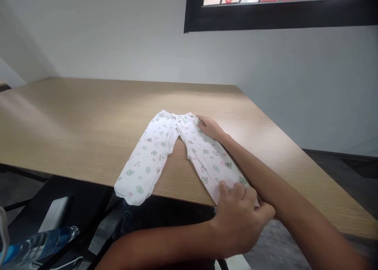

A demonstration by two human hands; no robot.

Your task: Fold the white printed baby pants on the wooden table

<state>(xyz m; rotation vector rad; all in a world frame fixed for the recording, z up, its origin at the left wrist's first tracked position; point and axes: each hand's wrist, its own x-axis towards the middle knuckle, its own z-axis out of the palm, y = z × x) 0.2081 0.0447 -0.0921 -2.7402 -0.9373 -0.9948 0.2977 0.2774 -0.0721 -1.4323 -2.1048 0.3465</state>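
A pair of white baby pants (147, 155) lies spread on the wooden table, its waistband on the far side and its legs toward me. Small green and pink animal prints cover the cloth. My left hand (239, 216) reaches across and is closed on the cuff of the right-hand leg at the table's front edge. At the right end of the waistband, my right hand (210, 127) pinches the cloth, with its fingertips partly hidden. The right forearm runs along the outer side of that leg. The left-hand leg's cuff hangs slightly over the near edge.
The wooden table (88, 116) extends far left, and its right edge slants toward me. Behind it stands a grey wall (118, 33) with a dark-framed window (265, 17). Below left, a plastic water bottle (44, 242) lies by a black chair (79, 195).
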